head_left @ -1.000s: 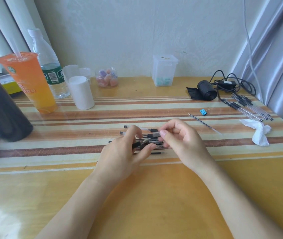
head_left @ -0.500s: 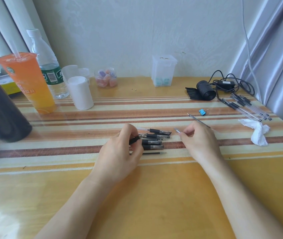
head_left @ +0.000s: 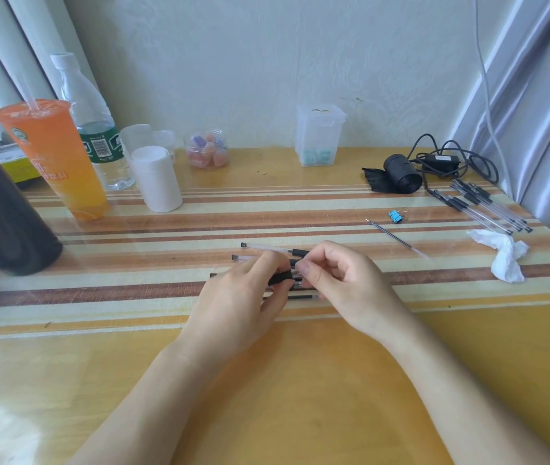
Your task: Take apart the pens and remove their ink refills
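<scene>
Both hands meet over a small pile of clear pens with black grips [head_left: 267, 247] in the middle of the striped table. My left hand [head_left: 243, 297] grips one pen by its black grip section [head_left: 280, 277]. My right hand [head_left: 344, 280] pinches the tip end of that same pen with thumb and forefinger. Most of the pile is hidden under the hands. A single loose ink refill [head_left: 397, 239] lies on the table to the right. A second bundle of clear pens [head_left: 488, 209] lies at the far right.
An orange drink cup [head_left: 55, 159], a water bottle [head_left: 92, 125], a white roll [head_left: 156, 177] and a dark container [head_left: 2, 213] stand at the left. A candy jar [head_left: 206, 149], a clear box [head_left: 319, 135], a black roll with cable [head_left: 404, 174], a blue clip [head_left: 395, 216] and a crumpled tissue [head_left: 505, 253] are behind and right.
My right hand reached out towards the loose refill on the right, then came back to the pile and now pinches the pen held in my left hand.
</scene>
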